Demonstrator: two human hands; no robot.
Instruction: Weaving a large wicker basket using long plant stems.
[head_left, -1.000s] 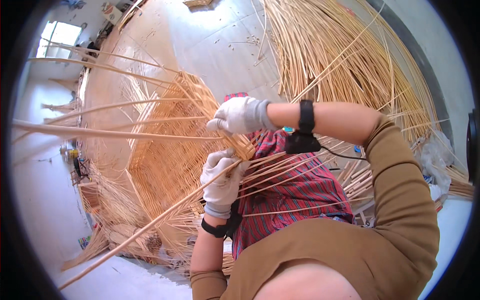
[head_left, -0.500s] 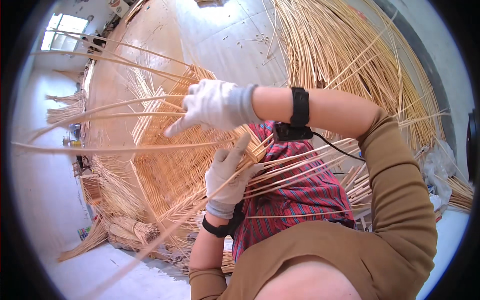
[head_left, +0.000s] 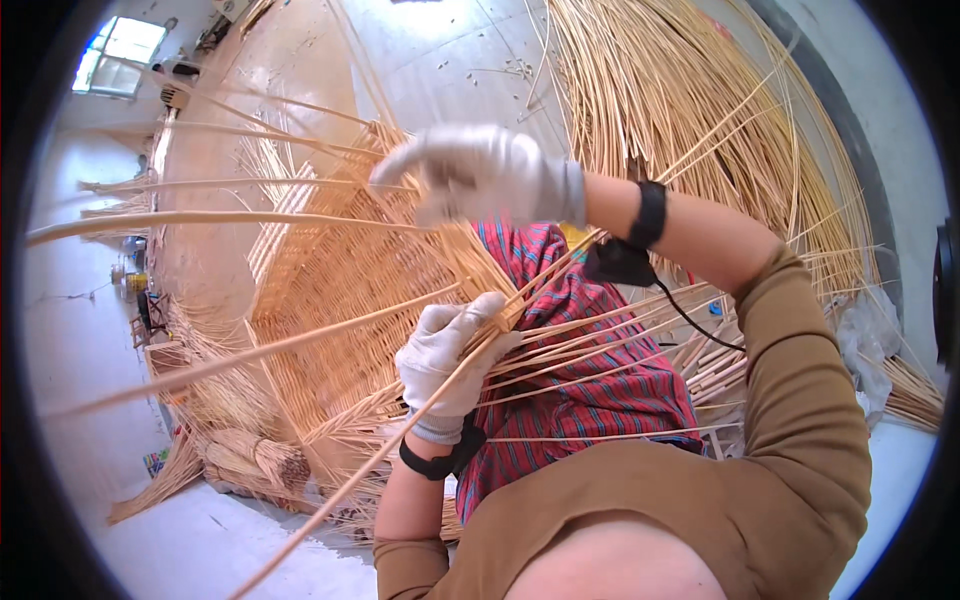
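Person seated, weaving wicker. Both hands gloved in light grey-white fabric.

Left hand (head_left: 450, 355): closed around a bundle of thin cane strands (head_left: 590, 350) at the near edge of the woven basket panel (head_left: 340, 300). Fingers curl over the strands where they leave the weave; the strands fan away to the right of this hand across a red striped cloth (head_left: 590, 400) on the lap. Black wrist strap (head_left: 440, 460) sits just below the glove cuff.

Right hand (head_left: 480, 175): raised above and slightly beyond the left hand, blurred. Fingers bent and pointing left, resting on or just over the top edge of the panel and a long cane (head_left: 250, 220) that runs out to the left. Whether it actually pinches that cane cannot be told from the blur. A black band (head_left: 650, 215) wraps the forearm behind the glove, with a small black device (head_left: 620, 262) and a thin cable hanging under it.

Basket panel: tightly woven, tilted, lying between the two hands and extending to the left of both. Several loose upright canes stick out of it leftward and upward.

Beyond the right hand: a large heap of raw cane (head_left: 700, 110) on the floor (head_left: 450, 40). Below and left of the left hand: tied cane bundles (head_left: 250, 460) on the floor. Brown sleeve (head_left: 800, 400) covers the right upper arm.
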